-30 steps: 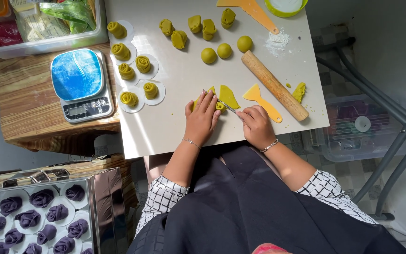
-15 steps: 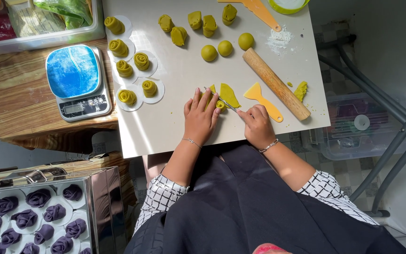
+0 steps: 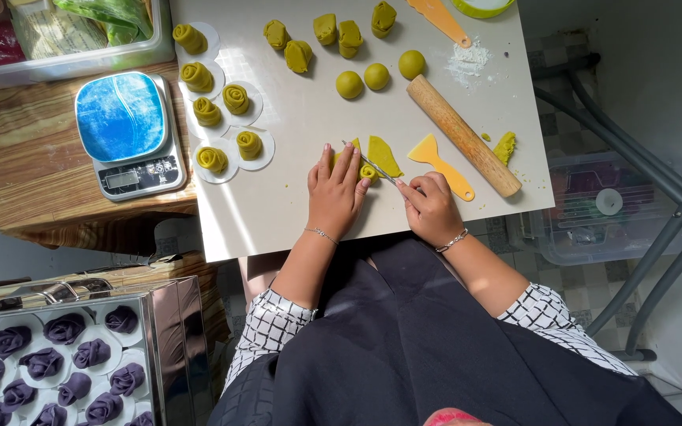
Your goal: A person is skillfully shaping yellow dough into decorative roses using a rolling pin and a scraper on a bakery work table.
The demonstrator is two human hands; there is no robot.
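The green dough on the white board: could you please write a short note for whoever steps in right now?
Left hand: flat on the white board, fingers pressing a small piece of green dough.
Right hand: gripping a thin metal blade laid against that piece.
Nearby: a flattened dough offcut, a yellow scraper and a wooden rolling pin.
Done: five rolled rosettes sit on paper rounds at the board's left.
Left: three dough balls and five folded lumps along the far edge look unshaped.
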